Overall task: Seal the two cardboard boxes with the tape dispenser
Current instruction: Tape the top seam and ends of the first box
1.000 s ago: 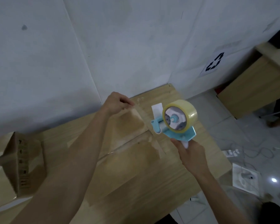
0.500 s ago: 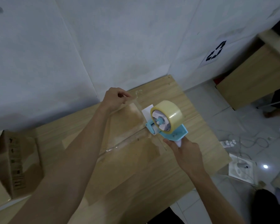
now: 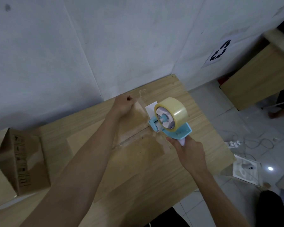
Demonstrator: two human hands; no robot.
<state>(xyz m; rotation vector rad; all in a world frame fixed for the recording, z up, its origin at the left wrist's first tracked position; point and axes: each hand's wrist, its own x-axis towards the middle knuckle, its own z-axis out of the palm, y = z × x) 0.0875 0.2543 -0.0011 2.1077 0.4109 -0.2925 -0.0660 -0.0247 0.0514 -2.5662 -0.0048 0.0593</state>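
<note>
Our tape dispenser has come down to the cardboard box seam. The right grip holds its handle, the left grip pinches the tape end — so we can start sealing.

A single wide-angle view, worn on the person's head, looks forward and steeply down onto the surface. It is close: the left hand and right hand sit mid-frame. The camera seems tilted, with the far wall slanting above and the floor at right.
</note>
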